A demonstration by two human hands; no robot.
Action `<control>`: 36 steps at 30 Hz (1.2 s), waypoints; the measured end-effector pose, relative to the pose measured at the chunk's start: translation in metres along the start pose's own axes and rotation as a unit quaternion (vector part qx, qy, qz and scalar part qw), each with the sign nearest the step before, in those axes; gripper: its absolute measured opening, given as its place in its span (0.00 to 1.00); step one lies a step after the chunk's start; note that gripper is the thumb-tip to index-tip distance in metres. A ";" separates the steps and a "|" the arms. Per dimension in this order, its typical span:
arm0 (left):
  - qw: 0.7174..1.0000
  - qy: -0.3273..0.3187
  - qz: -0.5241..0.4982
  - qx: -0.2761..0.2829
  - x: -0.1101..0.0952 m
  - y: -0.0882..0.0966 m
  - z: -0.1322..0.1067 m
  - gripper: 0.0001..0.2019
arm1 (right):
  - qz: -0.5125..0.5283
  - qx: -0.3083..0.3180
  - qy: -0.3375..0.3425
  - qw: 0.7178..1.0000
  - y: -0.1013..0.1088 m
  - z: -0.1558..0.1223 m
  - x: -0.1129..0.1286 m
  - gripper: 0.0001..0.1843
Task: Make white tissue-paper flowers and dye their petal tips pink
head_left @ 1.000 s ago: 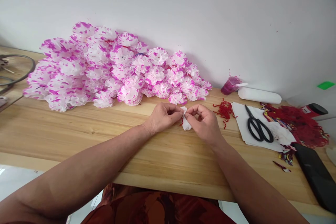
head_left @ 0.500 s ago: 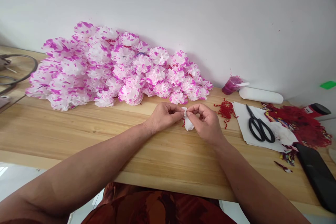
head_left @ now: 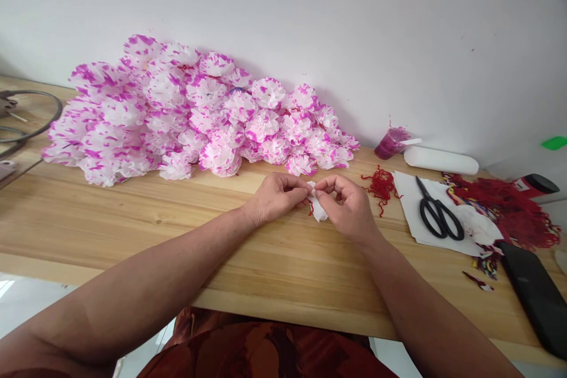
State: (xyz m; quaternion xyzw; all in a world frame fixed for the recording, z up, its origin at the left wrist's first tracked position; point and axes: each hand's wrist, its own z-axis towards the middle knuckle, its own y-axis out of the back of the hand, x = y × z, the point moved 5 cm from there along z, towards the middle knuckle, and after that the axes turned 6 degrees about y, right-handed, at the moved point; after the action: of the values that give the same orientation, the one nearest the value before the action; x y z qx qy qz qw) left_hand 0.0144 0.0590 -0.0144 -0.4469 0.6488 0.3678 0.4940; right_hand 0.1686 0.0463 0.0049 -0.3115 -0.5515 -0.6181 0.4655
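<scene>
Between my fingertips, just above the table, is a small piece of white tissue paper (head_left: 319, 211) with a bit of red yarn (head_left: 310, 208) at its left side. My left hand (head_left: 281, 196) pinches it from the left, thumb and forefinger together. From the right, my right hand (head_left: 348, 205) pinches its upper part, and those fingertips nearly meet the left ones. What exactly each fingertip grips is too small to make out. Behind my hands lies a heap of white paper flowers (head_left: 221, 147) with purple-pink edges.
Right of my hands lie cut red yarn pieces (head_left: 381, 186) and black scissors (head_left: 438, 212) on white paper sheets (head_left: 410, 212). Further right are a red yarn pile (head_left: 522, 212) and a black phone (head_left: 534, 295). A cup of purple liquid (head_left: 390, 144) stands by the wall; a cable (head_left: 57, 109) lies left.
Hardly anything differs. My fingertips have shifted slightly on the white tissue paper, and its lower end sits a touch further right. Both hands keep their pinch.
</scene>
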 end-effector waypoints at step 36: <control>1.000 -0.012 0.025 0.002 0.000 0.002 0.000 0.12 | -0.011 0.003 0.000 1.000 -0.001 0.000 -0.001 0.06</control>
State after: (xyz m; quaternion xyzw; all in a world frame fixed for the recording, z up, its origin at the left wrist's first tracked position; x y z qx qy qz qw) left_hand 0.0128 0.0595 -0.0138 -0.4252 0.6544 0.3843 0.4932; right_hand 0.1684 0.0467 0.0039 -0.3037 -0.5568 -0.6218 0.4595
